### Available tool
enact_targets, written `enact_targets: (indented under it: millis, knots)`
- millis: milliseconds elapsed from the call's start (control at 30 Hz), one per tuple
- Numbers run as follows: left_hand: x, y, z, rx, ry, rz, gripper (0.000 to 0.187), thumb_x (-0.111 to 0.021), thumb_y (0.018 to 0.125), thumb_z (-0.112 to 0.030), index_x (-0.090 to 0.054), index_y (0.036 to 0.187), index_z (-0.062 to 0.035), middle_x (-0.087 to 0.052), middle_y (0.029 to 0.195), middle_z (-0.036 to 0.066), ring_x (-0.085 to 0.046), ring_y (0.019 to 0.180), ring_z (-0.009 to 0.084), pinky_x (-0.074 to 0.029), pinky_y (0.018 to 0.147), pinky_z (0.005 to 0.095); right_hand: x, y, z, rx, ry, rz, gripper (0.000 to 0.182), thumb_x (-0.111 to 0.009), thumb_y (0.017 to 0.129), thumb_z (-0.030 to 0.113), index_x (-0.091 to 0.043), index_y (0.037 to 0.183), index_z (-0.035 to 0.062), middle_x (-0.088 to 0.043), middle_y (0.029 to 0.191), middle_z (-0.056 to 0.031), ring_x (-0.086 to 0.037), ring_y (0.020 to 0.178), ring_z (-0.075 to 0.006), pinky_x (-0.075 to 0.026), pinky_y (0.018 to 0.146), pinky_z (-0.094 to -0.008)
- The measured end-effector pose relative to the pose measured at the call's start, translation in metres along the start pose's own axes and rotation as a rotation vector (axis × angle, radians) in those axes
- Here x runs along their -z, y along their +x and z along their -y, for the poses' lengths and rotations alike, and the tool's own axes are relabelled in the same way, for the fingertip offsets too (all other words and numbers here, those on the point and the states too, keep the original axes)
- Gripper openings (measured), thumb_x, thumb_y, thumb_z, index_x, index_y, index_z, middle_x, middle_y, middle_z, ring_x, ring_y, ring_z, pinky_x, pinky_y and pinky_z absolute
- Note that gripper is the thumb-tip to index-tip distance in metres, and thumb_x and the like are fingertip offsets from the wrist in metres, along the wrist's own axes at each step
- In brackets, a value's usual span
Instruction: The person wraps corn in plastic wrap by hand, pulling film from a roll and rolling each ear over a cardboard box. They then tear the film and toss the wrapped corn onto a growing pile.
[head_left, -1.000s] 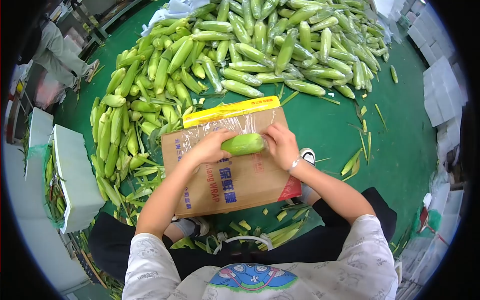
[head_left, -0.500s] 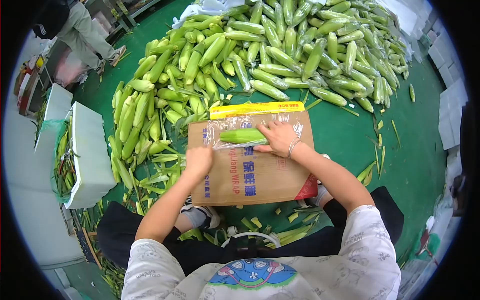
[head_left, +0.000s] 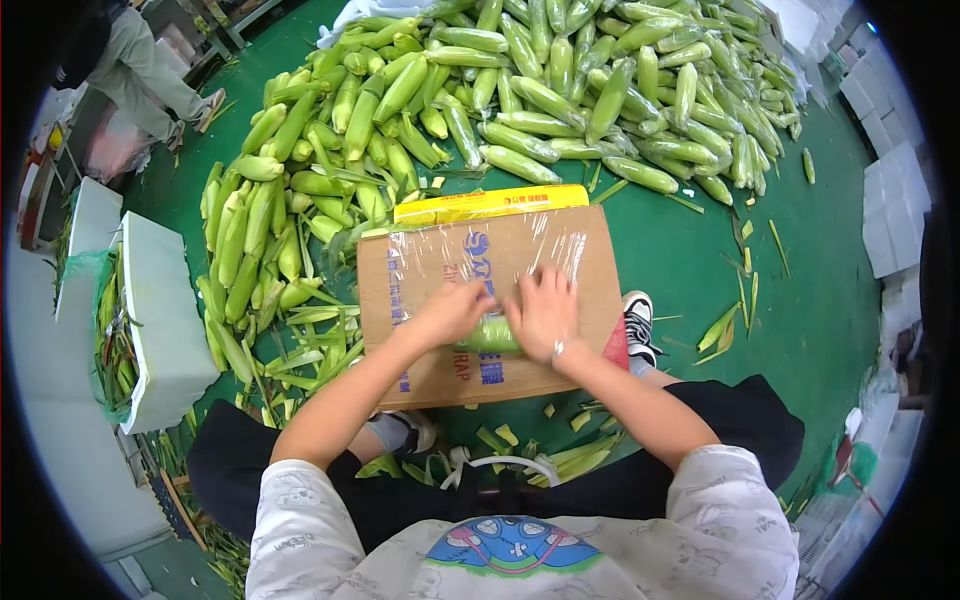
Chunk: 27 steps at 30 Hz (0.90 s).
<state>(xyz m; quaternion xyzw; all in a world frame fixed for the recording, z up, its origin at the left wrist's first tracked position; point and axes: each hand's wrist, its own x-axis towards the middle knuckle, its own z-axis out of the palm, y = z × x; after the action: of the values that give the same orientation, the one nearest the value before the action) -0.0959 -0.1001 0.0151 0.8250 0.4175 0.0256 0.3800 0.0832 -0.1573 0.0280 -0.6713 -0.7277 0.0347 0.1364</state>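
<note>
A green ear of corn point(head_left: 490, 336) in its husk lies across the cardboard carton point(head_left: 430, 375), near its lower middle, partly covered by my hands. Clear plastic wrap point(head_left: 430, 245) stretches over the carton from the yellow wrap box point(head_left: 490, 204) at its far edge. My left hand point(head_left: 455, 311) is closed, its curled fingers at the film just above the corn's left part. Over the corn's right part rests my right hand point(head_left: 545, 313), fingers extended and somewhat apart, touching the film.
Unwrapped corn point(head_left: 260, 220) heaps at the left, and film-wrapped corn point(head_left: 640, 100) piles up ahead. A white foam box point(head_left: 165, 320) stands at left beside a green bag of husks point(head_left: 115, 350). Another person's legs point(head_left: 150, 75) show at upper left. Husk scraps litter the green floor point(head_left: 700, 290).
The corn has come down the carton toward me, with film now drawn over more of the carton. My left hand moved right, beside my right hand, which shifted lower.
</note>
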Motion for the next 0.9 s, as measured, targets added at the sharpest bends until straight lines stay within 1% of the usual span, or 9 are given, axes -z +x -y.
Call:
enact_targets:
  millis: [67, 133, 367, 467, 533, 667, 733, 800, 900]
  knots:
    - [0.023, -0.007, -0.022, -0.080, -0.028, -0.430, 0.033, -0.063, 0.086, -0.026, -0.058, 0.108, -0.0017, -0.060, 0.108, 0.022, -0.058, 0.096, 0.0418, -0.048, 0.081, 0.0448, -0.001, 0.053, -0.015, -0.045, -0.007, -0.097, 0.036, -0.061, 0.082, 0.026, -0.055, 0.109, 0.0027, -0.054, 0.106, -0.0196, -0.050, 0.105, -0.0334, -0.038, 0.091, -0.0424]
    - [0.022, -0.010, -0.023, -0.153, 0.177, -0.424, 0.050, -0.069, 0.082, -0.030, -0.050, 0.117, 0.0007, -0.053, 0.117, 0.022, -0.053, 0.107, 0.0397, -0.044, 0.088, 0.0431, -0.011, 0.092, -0.021, -0.035, -0.012, -0.113, 0.035, -0.061, 0.080, 0.022, -0.055, 0.108, 0.0017, -0.055, 0.104, -0.0205, -0.052, 0.104, -0.0341, -0.039, 0.091, -0.0439]
    - [-0.007, 0.017, 0.011, -0.192, 0.401, -0.457, 0.069, -0.080, 0.066, -0.036, -0.050, 0.113, 0.0042, -0.053, 0.117, 0.019, -0.051, 0.110, 0.0355, -0.042, 0.090, 0.0430, -0.034, 0.115, -0.031, 0.241, 0.839, 0.868, 0.052, -0.032, 0.101, 0.041, -0.043, 0.139, 0.0075, -0.050, 0.136, -0.0187, -0.047, 0.126, -0.0318, -0.033, 0.106, -0.0373]
    - [-0.014, 0.003, -0.008, -0.335, 0.317, -0.455, 0.062, -0.077, 0.071, -0.039, -0.054, 0.107, 0.0054, -0.059, 0.106, 0.021, -0.059, 0.097, 0.0343, -0.048, 0.079, 0.0406, -0.021, 0.094, -0.028, 0.488, 0.507, 0.838, 0.057, -0.032, 0.101, 0.043, -0.034, 0.145, 0.0065, -0.041, 0.144, -0.0166, -0.037, 0.134, -0.0302, -0.026, 0.111, -0.0410]
    - [-0.045, -0.026, -0.039, -0.061, 0.016, -0.363, 0.056, -0.067, 0.082, -0.048, -0.058, 0.100, 0.0052, -0.062, 0.079, 0.019, -0.062, 0.068, 0.0324, -0.050, 0.063, 0.0412, -0.015, 0.073, -0.019, 0.486, 0.433, 0.869, 0.065, -0.033, 0.099, 0.045, -0.022, 0.149, 0.0045, -0.034, 0.149, -0.0149, -0.029, 0.139, -0.0299, -0.020, 0.114, -0.0433]
    - [-0.062, -0.084, -0.091, 0.623, -1.116, 0.793, 0.070, -0.042, 0.091, -0.066, -0.064, 0.092, 0.0007, -0.060, 0.064, 0.011, -0.059, 0.051, 0.0195, -0.049, 0.047, 0.0332, -0.028, 0.040, -0.017, 0.563, 0.269, 0.585, 0.073, -0.035, 0.097, 0.049, -0.017, 0.148, 0.0008, -0.028, 0.152, -0.0159, -0.023, 0.142, -0.0287, -0.014, 0.117, -0.0419]
    - [-0.063, -0.116, -0.102, 0.484, -1.050, 1.279, 0.072, -0.041, 0.090, -0.069, -0.065, 0.089, -0.0011, -0.058, 0.063, 0.007, -0.055, 0.046, 0.0142, -0.045, 0.042, 0.0273, -0.030, 0.043, -0.020, 0.540, 0.362, 0.532, 0.072, -0.043, 0.096, 0.044, -0.017, 0.149, 0.0024, -0.029, 0.150, -0.0187, -0.025, 0.141, -0.0298, -0.016, 0.116, -0.0437]
    - [-0.064, -0.153, -0.108, 0.512, -0.824, 1.167, 0.072, -0.040, 0.092, -0.065, -0.064, 0.093, 0.0029, -0.058, 0.063, 0.008, -0.057, 0.051, 0.0131, -0.047, 0.045, 0.0270, -0.026, 0.039, -0.021, 0.594, 0.381, 0.498, 0.072, -0.046, 0.095, 0.041, -0.018, 0.149, 0.0026, -0.030, 0.149, -0.0197, -0.026, 0.140, -0.0304, -0.018, 0.115, -0.0427]
    - [-0.085, -0.200, -0.084, 0.737, -1.354, 0.611, 0.067, -0.046, 0.091, -0.063, -0.066, 0.097, 0.0005, -0.059, 0.064, 0.006, -0.056, 0.049, 0.0137, -0.046, 0.043, 0.0262, 0.007, 0.022, -0.007, 0.494, 0.588, 0.633, 0.054, -0.049, 0.095, 0.038, -0.045, 0.135, 0.0028, -0.052, 0.130, -0.0185, -0.042, 0.128, -0.0288, -0.027, 0.110, -0.0418]
